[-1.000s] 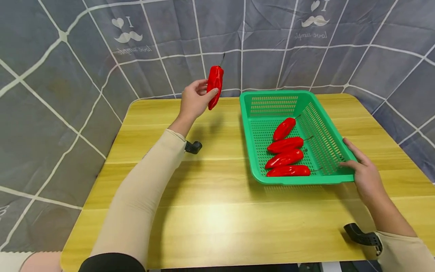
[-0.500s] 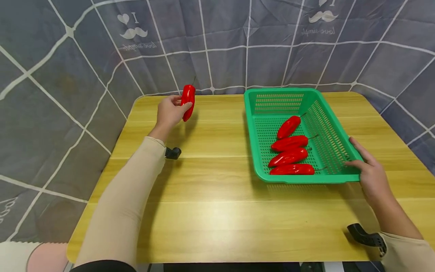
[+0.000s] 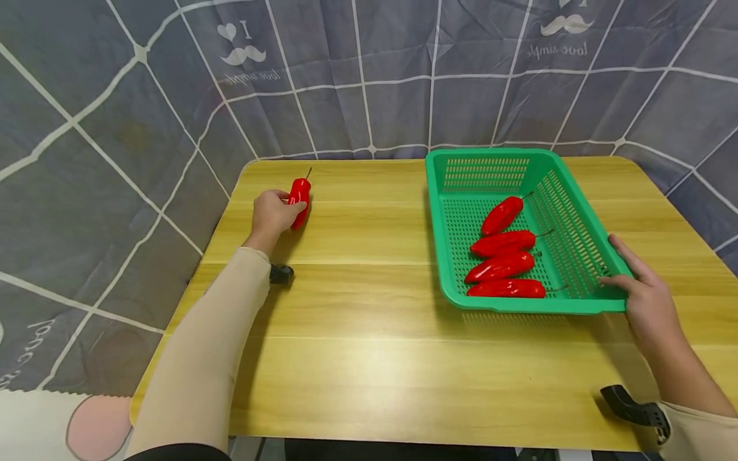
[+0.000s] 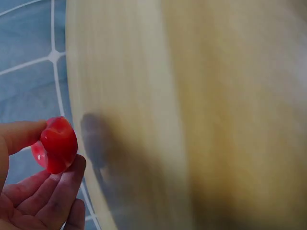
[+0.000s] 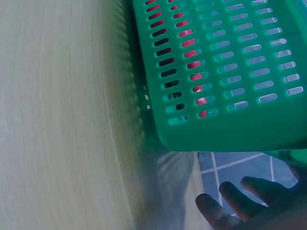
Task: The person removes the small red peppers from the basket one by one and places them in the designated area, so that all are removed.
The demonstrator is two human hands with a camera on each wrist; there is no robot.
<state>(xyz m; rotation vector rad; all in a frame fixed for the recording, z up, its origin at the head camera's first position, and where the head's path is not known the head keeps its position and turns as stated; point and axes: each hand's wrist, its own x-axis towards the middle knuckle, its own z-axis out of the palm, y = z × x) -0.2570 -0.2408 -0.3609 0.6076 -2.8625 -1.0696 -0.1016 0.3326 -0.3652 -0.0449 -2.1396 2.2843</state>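
Observation:
My left hand (image 3: 272,214) pinches a red chili pepper (image 3: 300,202) between thumb and fingers over the back left of the table. In the left wrist view the pepper (image 4: 60,143) shows end-on, its shadow on the wood beside it. At the right, my right hand (image 3: 651,301) grips the front right corner of a green plastic basket (image 3: 435,237), thumb over the rim. Several red peppers (image 3: 504,243) lie inside, stems toward the right. The right wrist view shows the basket's slotted side (image 5: 230,129) and some fingers spread below it.
A wooden table (image 3: 357,320) spreads under both hands. Behind it and to the left hangs a grey cloth (image 3: 392,115) with white grid lines. Black wrist bands (image 3: 631,410) sit on the forearms. The table's front edge runs along the bottom of the head view.
My left hand has carried the pepper leftward and down toward the table. The right hand keeps its hold on the basket's corner. The head view has shifted slightly left.

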